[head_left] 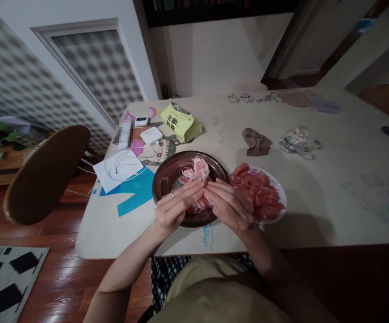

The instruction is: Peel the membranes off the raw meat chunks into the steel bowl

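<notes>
Both my hands meet over a round dark metal bowl (162, 206) near the table's front edge. Pale pink raw meat with white fat (201, 168) lies in the bowl and shows above and below my fingers. My left hand (177, 206), with a ring on one finger, pinches at the meat from the left. From the right, my right hand (231, 204) has its fingers bunched on the same meat; the fingertips of both hands nearly touch. Against the bowl's right side stands a white plate (283, 192) heaped with redder raw meat pieces (258, 190), partly behind my right hand.
Behind the bowl stands a yellow-green bag (181, 123). White devices (151, 135), a cable and a white sheet (117, 170) lie at the left. A brown cloth (257, 142) and a clear plastic package (298, 141) are at the right. A wooden chair (46, 175) stands left of the table (315, 202).
</notes>
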Available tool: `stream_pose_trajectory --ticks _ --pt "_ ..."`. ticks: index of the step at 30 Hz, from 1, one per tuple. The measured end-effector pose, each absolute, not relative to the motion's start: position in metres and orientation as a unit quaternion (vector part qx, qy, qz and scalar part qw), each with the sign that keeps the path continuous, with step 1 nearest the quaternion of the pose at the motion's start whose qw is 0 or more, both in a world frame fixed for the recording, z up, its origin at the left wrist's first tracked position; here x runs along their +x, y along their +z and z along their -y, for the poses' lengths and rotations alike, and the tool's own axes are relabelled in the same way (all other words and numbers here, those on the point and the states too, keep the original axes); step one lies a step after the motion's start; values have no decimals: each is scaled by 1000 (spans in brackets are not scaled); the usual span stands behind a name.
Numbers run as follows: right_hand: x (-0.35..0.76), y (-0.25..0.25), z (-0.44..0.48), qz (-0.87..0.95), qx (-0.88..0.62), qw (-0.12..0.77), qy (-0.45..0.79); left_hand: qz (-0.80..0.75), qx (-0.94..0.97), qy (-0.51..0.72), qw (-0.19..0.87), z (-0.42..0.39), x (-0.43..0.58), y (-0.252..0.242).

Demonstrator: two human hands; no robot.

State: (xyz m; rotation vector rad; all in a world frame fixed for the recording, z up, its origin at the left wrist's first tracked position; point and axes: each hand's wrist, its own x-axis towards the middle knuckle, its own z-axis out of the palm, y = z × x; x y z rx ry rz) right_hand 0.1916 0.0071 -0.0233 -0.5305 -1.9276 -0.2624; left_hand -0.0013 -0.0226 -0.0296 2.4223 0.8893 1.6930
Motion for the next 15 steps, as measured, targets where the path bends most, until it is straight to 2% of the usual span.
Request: stream_pose_trajectory --ticks 4,8,15 --pt "192 -23 -9 803 -230 538 -112 -286 787 545 20 23 -2 -27" --pt "192 -21 -22 739 -303 584 -142 -256 804 536 22 26 -2 -24" --pt "198 -18 -36 730 -355 569 -132 -280 766 579 29 22 -2 -29"
